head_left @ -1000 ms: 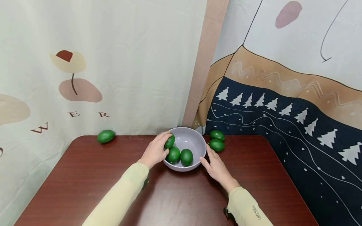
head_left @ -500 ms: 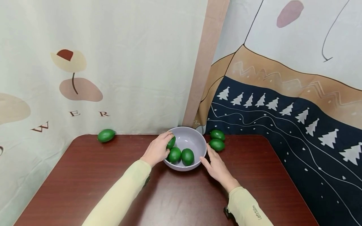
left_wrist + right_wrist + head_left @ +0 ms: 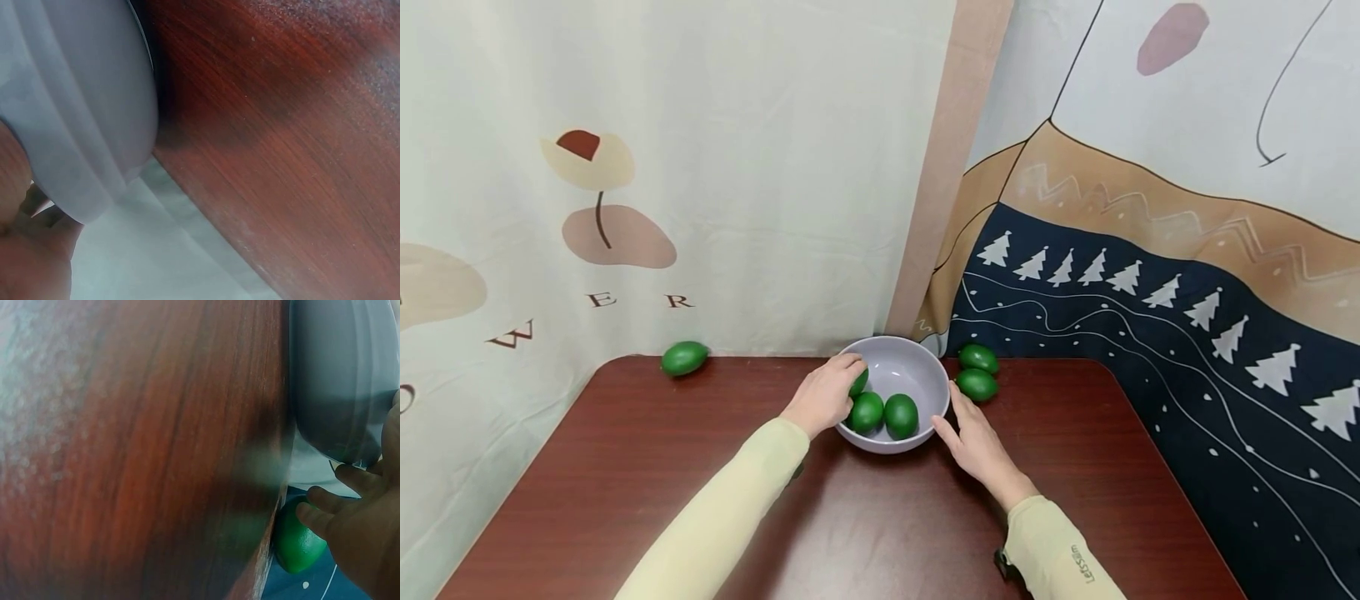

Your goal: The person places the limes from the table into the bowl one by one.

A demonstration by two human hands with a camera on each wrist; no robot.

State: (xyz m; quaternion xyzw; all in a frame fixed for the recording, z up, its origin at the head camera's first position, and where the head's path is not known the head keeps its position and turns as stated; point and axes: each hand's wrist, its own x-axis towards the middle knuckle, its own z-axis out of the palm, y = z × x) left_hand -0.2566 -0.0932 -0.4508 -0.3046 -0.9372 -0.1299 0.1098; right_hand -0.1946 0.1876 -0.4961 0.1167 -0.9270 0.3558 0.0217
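Six limes and one bowl (image 3: 921,379) are on one table (image 3: 887,517). The bowl stands at the far side of the table, near the middle, upright.

Three of the limes are in the bowl, all in its left and near part. The left hand (image 3: 822,396) reaches over the left rim with curled fingers and grips one, the held lime (image 3: 861,382), which the fingers mostly cover. Nearer are the other two, side by side: a left lime (image 3: 867,412) and a right lime (image 3: 901,416).

The right hand (image 3: 976,448) lies along the right outside of the bowl, its fingers nearly straight and its thumb set apart at the rim. Just past its fingertips, on the far right of the table, lie two more limes, a far lime (image 3: 978,358) and a near lime (image 3: 977,385); whether the fingers touch the near one, I cannot tell. The sixth, a lone lime (image 3: 684,358), lies at the far left edge, well apart from the bowl.

Two pale sleeves (image 3: 722,508) cover the arms. Beyond the table hang a pale cloth (image 3: 775,167) with three whole letters (image 3: 681,302) on the left, and a dark cloth (image 3: 1075,400) with ten white trees (image 3: 1273,367) on the right.
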